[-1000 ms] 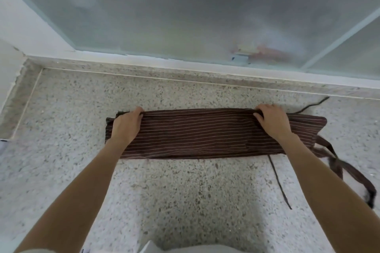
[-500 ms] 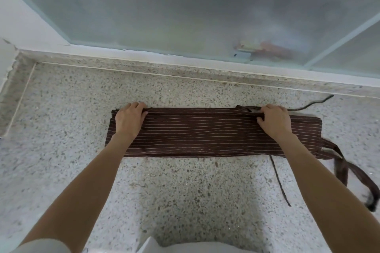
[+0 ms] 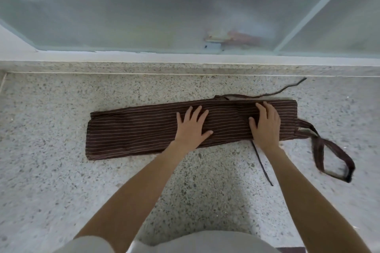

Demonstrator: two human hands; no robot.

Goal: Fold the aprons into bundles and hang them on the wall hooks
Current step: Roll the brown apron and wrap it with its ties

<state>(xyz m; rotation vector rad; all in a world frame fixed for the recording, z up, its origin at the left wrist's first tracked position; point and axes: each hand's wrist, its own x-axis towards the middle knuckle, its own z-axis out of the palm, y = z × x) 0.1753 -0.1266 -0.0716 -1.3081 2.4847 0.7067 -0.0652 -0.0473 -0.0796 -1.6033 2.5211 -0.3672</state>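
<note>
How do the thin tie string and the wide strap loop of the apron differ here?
The thin tie string is narrow and lies nearly straight, running toward the person; the wide strap loop is a broad striped band curling into a loop off the apron's right end. Both lie loose on the speckled floor.

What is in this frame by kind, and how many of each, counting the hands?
Aprons: 1, the brown striped apron, folded into a long strip on the speckled floor.
Hands: 2, the left hand and the right hand, both flat on the apron.
Glass panels: 1, the frosted glass panel behind.
Total: 4
</note>
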